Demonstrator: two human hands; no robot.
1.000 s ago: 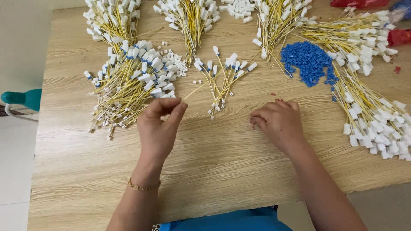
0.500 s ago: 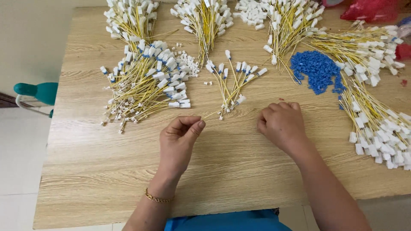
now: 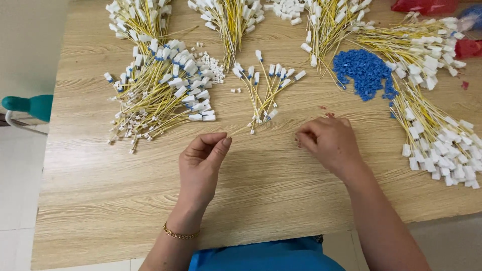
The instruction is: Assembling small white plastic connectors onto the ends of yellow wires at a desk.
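Left hand (image 3: pixel 201 163) pinches a thin yellow wire (image 3: pixel 240 131) on the wood-grain table (image 3: pixel 271 190); right hand (image 3: pixel 329 143) is curled shut nearby, contents hidden, beside blue plastic pieces (image 3: pixel 364 70)

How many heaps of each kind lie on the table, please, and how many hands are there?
Bundles of yellow wires with white plugs: 6
Heap of small blue pieces: 1
Heap of loose white plugs: 1
Hands, left hand and right hand: 2
Total: 10
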